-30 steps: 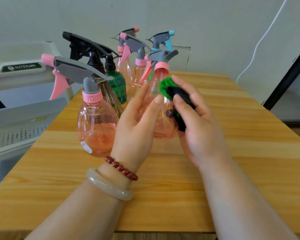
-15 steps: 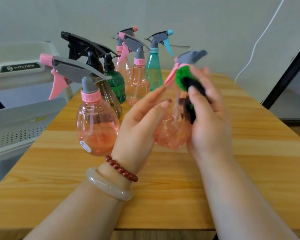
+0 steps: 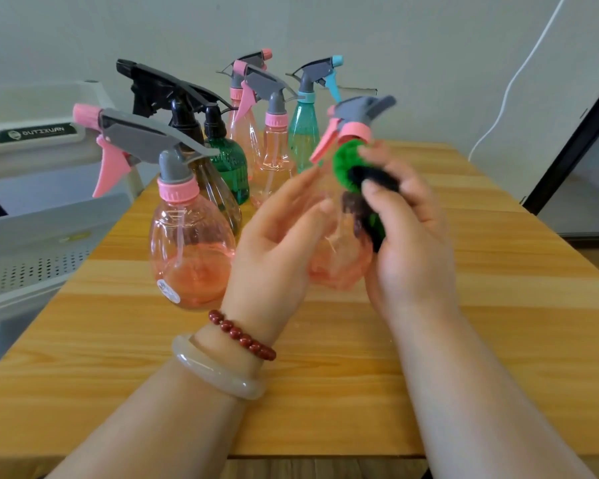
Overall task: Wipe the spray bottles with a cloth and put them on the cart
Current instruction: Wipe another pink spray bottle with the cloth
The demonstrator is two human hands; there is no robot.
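A pink spray bottle (image 3: 339,261) with a grey head is held tilted above the wooden table (image 3: 498,271), between both hands. My left hand (image 3: 277,243) cups its left side with straight fingers. My right hand (image 3: 408,236) presses a green and black cloth (image 3: 350,164) against the bottle's neck and right side, fingers curled over the cloth. A second round pink bottle (image 3: 187,250) stands just left of my left hand. Behind stand a black-headed clear bottle (image 3: 218,198), a green bottle (image 3: 232,167), two slim pink bottles (image 3: 277,150) and a teal bottle (image 3: 303,133).
A white cart (image 3: 32,236) with a perforated shelf stands off the table's left edge. A white cable (image 3: 512,77) hangs on the wall at the right. A dark door frame (image 3: 574,140) stands at the far right.
The held bottle was lifted and tilted to the right; its head now leans right. My right hand with the cloth moved up to the bottle's neck.
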